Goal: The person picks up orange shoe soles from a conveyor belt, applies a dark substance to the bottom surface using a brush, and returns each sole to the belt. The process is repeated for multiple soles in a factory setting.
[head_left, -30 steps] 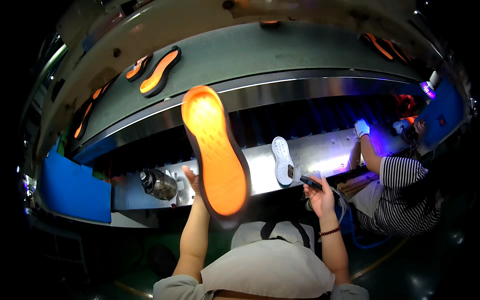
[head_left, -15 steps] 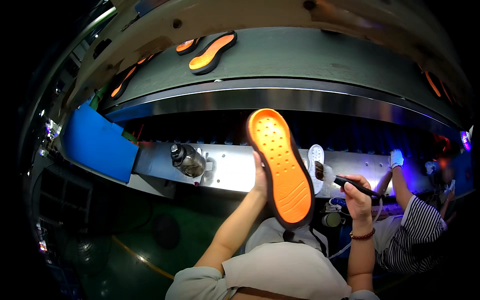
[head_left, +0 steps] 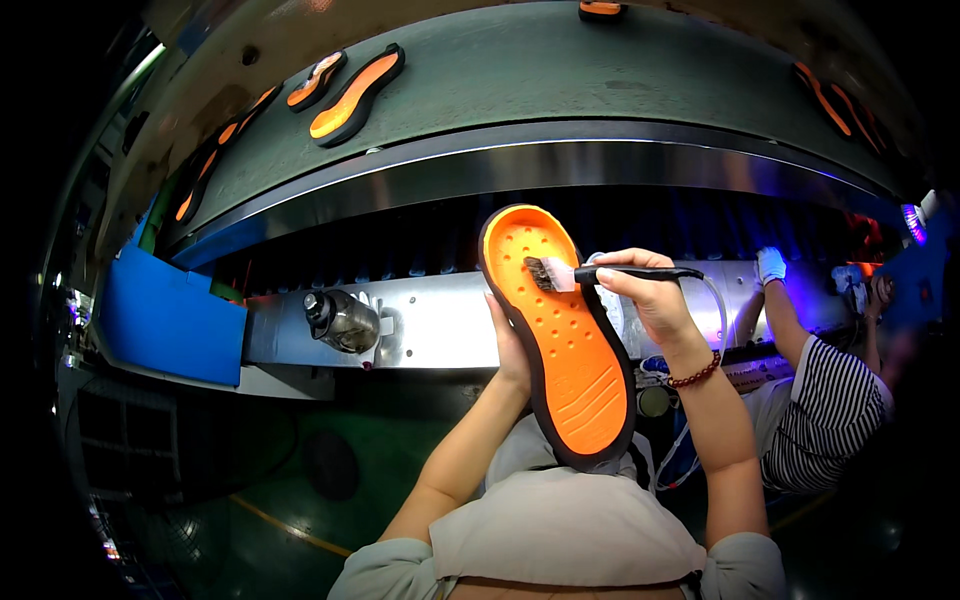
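My left hand grips a shoe sole by its left edge. The sole is orange inside with a dark rim, and its dimpled end points away from me. In my right hand is a brush with a black handle, a tube running from its back end. Its dark bristles touch the orange surface near the dimpled end. Behind the sole, a white sole-shaped piece is partly hidden on the metal ledge.
Several orange and black soles lie on the green conveyor belt. A dark bottle stands on the metal ledge, beside a blue panel. At right, a co-worker in a striped sleeve reaches in with a gloved hand.
My right hand has moved left and away from me, bringing the brush from beside the sole onto its orange surface. The soles on the belt appear shifted left.
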A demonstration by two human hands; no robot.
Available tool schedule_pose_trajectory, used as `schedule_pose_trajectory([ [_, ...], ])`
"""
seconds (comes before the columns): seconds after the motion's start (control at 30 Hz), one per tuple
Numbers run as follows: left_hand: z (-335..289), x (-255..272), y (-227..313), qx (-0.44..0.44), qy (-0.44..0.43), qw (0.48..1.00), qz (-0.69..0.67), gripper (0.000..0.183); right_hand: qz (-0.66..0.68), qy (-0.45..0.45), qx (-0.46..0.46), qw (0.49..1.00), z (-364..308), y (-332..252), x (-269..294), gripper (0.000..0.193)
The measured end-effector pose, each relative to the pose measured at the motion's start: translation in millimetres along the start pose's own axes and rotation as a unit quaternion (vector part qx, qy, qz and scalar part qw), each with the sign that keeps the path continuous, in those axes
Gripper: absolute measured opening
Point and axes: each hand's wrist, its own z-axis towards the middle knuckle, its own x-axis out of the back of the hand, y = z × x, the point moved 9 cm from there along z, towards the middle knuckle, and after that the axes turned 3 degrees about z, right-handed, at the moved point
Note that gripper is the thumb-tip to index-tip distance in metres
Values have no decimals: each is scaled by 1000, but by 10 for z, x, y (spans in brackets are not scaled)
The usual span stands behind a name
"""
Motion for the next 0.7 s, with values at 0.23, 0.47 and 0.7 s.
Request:
schedule_pose_trajectory([
  [0.23, -10, 18, -168, 54, -2, 998, 26, 84, -160, -8, 27, 987, 31, -234, -147, 15],
  [0.47, 153, 215, 107, -47, 136, 987, 79, 74, -476, -50, 283, 831, -495, -228, -633, 16],
  [0.7, 35, 250, 371, -18, 96, 994, 46, 74, -317, -224, 97, 917, -801, -171, -561, 20],
])
